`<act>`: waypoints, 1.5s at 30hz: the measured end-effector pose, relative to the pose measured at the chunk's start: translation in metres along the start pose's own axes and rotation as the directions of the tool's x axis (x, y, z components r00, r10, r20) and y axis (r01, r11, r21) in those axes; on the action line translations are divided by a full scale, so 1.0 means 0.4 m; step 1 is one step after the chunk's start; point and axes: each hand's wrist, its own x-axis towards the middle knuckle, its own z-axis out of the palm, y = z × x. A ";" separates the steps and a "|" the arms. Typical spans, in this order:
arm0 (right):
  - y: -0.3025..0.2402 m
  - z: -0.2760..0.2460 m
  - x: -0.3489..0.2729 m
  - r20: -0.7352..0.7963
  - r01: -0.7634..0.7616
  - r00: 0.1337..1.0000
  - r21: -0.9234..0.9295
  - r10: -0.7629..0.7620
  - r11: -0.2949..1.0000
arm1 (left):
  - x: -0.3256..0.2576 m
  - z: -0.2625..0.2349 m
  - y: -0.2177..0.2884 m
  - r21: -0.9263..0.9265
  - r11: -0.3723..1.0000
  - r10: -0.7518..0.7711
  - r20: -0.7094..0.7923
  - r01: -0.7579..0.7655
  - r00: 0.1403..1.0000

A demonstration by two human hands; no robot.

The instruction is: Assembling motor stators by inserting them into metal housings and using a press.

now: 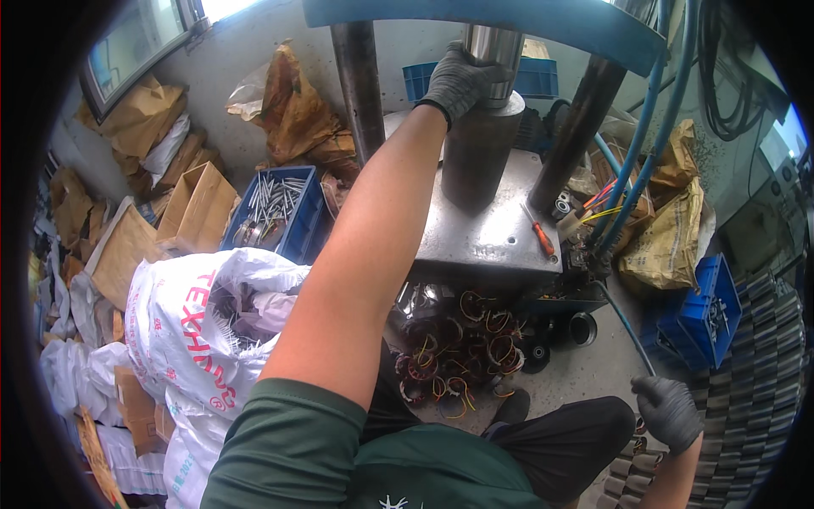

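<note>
Press frame [483,21], blue top beam on dark columns, is the landmark; its grey steel table [483,229] sits under the beam. Left of the press: big white woven sack [182,339] w/ red print, open at the top. Behind the sack, just left of the press column, blue crate [292,225] full of metal rods. Right of the press, lower down: rows of dark stacked rings [755,373] and a smaller blue crate [708,310]. On the floor in front of the press table: heap of motor windings [462,348] w/ coloured wires.

On the table centre stands a dark steel cylinder [476,157], upright under the shiny ram [493,47]. Left hand [458,81], grey glove, is clamped around the ram/cylinder top, fingers wrapped. Orange-handled screwdriver [538,233] lies on the table right of the cylinder. Right hand [670,411], gloved, low and right of the press, is closed over a thin blue-grey rod [627,327].
</note>
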 end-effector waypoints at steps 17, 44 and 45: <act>-0.006 -0.009 -0.004 -0.079 -0.010 0.997 -0.035 0.007 0.999 | -0.013 0.000 0.021 0.011 1.000 -0.019 0.003 0.019 1.000; -0.010 -0.019 0.000 0.185 0.059 0.982 -0.197 -0.022 0.979 | 0.011 0.003 -0.011 0.018 0.999 -0.039 0.011 0.039 0.999; -0.023 -0.024 0.010 0.308 0.053 0.951 -0.262 0.031 0.964 | 0.015 0.001 -0.017 0.014 0.999 -0.032 0.017 0.031 0.999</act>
